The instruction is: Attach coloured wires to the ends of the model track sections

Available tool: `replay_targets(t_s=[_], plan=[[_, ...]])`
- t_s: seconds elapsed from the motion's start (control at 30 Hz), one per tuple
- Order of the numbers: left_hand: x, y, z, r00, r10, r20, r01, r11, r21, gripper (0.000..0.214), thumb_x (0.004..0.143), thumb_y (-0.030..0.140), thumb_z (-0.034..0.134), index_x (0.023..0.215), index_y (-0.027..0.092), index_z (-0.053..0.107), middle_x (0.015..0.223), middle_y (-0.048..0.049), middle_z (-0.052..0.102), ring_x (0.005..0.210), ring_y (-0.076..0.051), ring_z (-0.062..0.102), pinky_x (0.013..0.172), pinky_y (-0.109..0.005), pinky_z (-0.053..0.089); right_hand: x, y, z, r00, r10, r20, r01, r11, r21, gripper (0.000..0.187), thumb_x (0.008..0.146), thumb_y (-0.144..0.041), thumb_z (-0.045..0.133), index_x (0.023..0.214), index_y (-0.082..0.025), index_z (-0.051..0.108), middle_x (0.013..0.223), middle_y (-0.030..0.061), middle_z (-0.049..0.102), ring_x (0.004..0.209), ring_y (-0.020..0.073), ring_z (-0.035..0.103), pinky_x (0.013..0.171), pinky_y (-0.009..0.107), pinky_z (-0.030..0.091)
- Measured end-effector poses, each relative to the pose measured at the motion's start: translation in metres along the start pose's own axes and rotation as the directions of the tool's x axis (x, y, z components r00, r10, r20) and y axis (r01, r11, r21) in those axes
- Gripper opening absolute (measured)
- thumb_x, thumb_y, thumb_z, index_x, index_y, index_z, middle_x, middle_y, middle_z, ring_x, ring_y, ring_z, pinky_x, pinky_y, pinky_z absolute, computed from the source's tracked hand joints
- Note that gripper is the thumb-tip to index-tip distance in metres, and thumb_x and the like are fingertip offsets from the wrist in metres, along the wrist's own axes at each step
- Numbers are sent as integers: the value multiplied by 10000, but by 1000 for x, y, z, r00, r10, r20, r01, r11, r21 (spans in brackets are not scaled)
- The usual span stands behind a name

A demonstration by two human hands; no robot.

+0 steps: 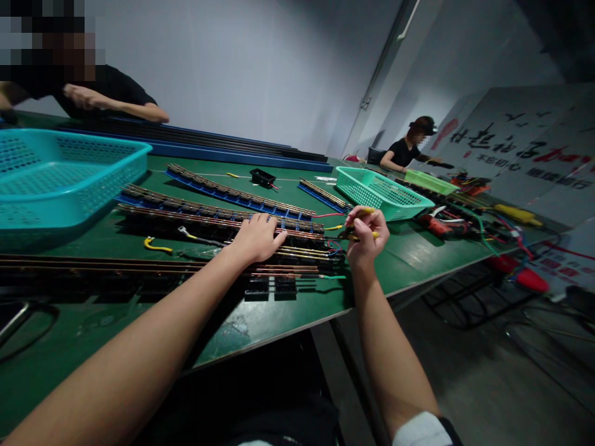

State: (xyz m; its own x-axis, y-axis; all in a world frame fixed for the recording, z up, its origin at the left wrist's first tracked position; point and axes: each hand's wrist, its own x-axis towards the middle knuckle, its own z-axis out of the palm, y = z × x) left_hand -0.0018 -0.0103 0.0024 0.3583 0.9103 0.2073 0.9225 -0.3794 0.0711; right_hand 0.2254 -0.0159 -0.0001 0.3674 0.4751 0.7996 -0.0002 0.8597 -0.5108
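Observation:
My left hand [256, 238] lies with its fingers spread on a long black strip [204, 222] that carries copper-coloured rods. At the strip's right end, my right hand [367, 238] is closed around small pliers with yellow handles [355, 236]. The jaws point left, near thin red, blue and yellow wires [333, 248]; whether they touch a wire is too small to tell. Nearer me runs another black strip with copper rods [102, 266]. Beyond my left hand rests a blue-based strip with similar rods [237, 193].
A turquoise basket [106, 167] stands at left, a green basket [383, 197] at right. Loose yellow [158, 246] and grey cable ends lie left of my hand. A red-handled tool [439, 227] lies on the right. Two people [111, 93] sit across and farther along the table.

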Motion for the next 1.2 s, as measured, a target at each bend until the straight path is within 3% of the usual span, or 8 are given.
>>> replay_targets(t_s=[0.13,0.37,0.57,0.73,0.87,0.93,1.03,1.2], plan=[[0,0,0,1000,-4,6,4,1000,3,482,1029,479,335,1188,125,621,1365,-192,576,1262,-347,522,995,-467,464,2,-1,2,997,15,-78,-13,1000,28,199,698,-243,648,673,-217,452,796,-21,626,668,112,552,613,270,425],[0,0,0,1000,-5,0,5,1000,0,475,1027,483,341,1176,130,623,1353,-189,583,1259,-339,523,997,-459,460,2,-5,4,998,32,-53,-29,999,45,170,666,-251,650,704,-218,487,832,-15,621,718,119,569,665,286,454],[1,-1,1,1000,-3,-1,3,1000,-4,478,1027,484,341,1183,129,620,1354,-194,585,1261,-343,522,997,-467,460,3,-5,4,995,82,-58,-80,996,29,196,722,-275,631,691,-222,444,800,-10,611,669,112,552,620,275,433],[1,-1,2,1000,-3,-5,3,1000,-16,473,1022,482,352,1185,132,626,1356,-192,585,1282,-346,511,1010,-471,450,3,-6,2,993,108,50,-111,992,58,227,734,-271,630,714,-236,406,737,-18,592,642,119,533,591,267,408],[1,-1,2,1000,-11,-1,11,1000,-9,473,1023,482,351,1188,134,626,1368,-191,578,1279,-343,516,1010,-464,452,2,-10,1,968,137,213,-147,988,35,319,690,-274,684,932,-276,476,762,-29,631,656,136,545,612,283,436],[1,0,1,1000,-13,-2,13,1000,-2,471,1024,484,351,1186,136,624,1369,-189,577,1268,-339,523,1006,-460,455,1,-13,0,916,176,360,-175,984,-34,391,680,-294,709,1041,-268,560,759,-23,624,657,139,537,613,292,438],[0,0,1,1000,-14,-6,14,1000,4,467,1025,483,348,1181,137,620,1364,-188,581,1260,-335,526,1000,-456,459,3,-16,-1,759,251,600,-188,968,-167,345,666,-306,722,998,-217,693,796,11,639,684,147,549,635,311,454],[0,0,0,1000,-16,-4,16,1000,5,464,1023,483,348,1172,142,624,1361,-189,584,1257,-335,530,990,-450,461,12,-18,-5,556,283,781,-189,959,-212,311,635,-281,723,935,-203,736,893,40,700,777,172,615,709,322,507]])
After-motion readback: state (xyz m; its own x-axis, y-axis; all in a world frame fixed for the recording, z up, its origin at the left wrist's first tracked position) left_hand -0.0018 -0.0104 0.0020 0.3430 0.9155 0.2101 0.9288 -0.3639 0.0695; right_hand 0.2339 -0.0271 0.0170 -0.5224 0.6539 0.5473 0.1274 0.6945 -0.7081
